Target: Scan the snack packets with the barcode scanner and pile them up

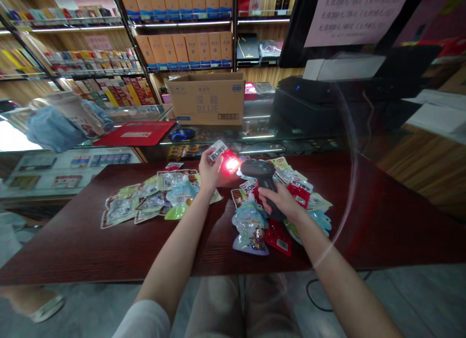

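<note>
Pinched in my left hand (209, 173) is a small red and white snack packet (220, 152), held up above the table. A bright red light falls on the packet's right end. My right hand (280, 198) grips a black barcode scanner (259, 170) by its handle, its head pointing left at the packet, a short gap away. Under and around the right hand lie more packets, among them a light blue spouted pouch (250, 227) and a red packet (278, 238). Left of my left hand is a spread of clear-fronted snack packets (145, 198) with another blue pouch (182, 195).
The dark red table (378, 221) spans the front. Behind it, a glass counter carries a cardboard box (208, 99), a red mat (136, 133), a blue mouse (182, 134) and a black printer (309, 105). A blurred cable arcs at right. Someone's foot (47, 309) shows lower left.
</note>
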The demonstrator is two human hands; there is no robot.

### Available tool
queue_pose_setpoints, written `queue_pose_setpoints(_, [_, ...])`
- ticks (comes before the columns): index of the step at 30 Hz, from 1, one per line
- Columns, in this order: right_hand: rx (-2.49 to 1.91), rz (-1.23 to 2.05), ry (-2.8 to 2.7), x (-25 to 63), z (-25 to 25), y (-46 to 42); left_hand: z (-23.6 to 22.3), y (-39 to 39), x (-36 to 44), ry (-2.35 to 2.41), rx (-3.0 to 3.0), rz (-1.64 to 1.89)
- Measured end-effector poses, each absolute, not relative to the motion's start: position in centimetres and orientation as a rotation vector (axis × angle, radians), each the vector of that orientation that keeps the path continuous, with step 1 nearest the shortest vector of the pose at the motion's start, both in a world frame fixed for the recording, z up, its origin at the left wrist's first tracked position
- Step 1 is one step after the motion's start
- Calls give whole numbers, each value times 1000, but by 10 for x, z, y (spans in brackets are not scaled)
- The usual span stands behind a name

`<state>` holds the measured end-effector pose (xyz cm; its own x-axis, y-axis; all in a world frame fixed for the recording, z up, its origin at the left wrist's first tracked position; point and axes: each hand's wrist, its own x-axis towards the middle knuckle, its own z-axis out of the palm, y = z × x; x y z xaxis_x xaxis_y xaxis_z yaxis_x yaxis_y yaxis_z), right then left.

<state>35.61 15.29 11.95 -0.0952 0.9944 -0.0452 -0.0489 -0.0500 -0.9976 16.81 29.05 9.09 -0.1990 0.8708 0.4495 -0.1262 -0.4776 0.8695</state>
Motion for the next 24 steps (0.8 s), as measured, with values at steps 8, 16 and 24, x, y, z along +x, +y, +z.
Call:
queue_pose_setpoints(8, [-1158,1331,-1208,357,121,150,94,288,170,950,1408,1744])
queue_pose_setpoints(16, [-1140,1374,-1182,359,119,148,105,279,143,1327,1779,1528])
queue_pose_setpoints(24, [-1062,1473,-1095,362,117,146,122,270,97,1807,2120,909])
